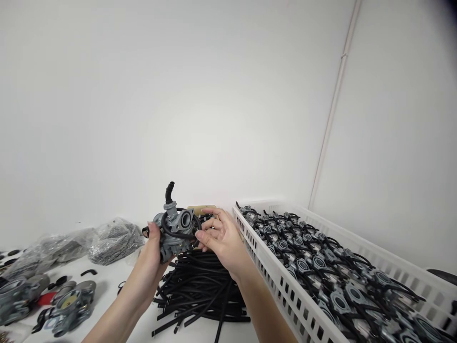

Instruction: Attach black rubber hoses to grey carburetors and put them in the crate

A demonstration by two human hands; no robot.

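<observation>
A grey metal carburetor (174,223) is held up above the table, with a black rubber boot (169,192) standing out of its top. My left hand (154,250) grips its left side, thumb in front and the other fingers mostly hidden behind. A black rubber hose (178,234) curves across the carburetor's front. My right hand (217,235) is at the right side, thumb and fingertips pinched around the hose by its end. Beneath both hands lies a heap of cut black hoses (203,290).
A white plastic crate (285,281) at right holds many carburetors with hoses. More carburetors (73,307) lie on the table (110,286) at left, near clear plastic bags of parts (114,240). A wall stands close behind.
</observation>
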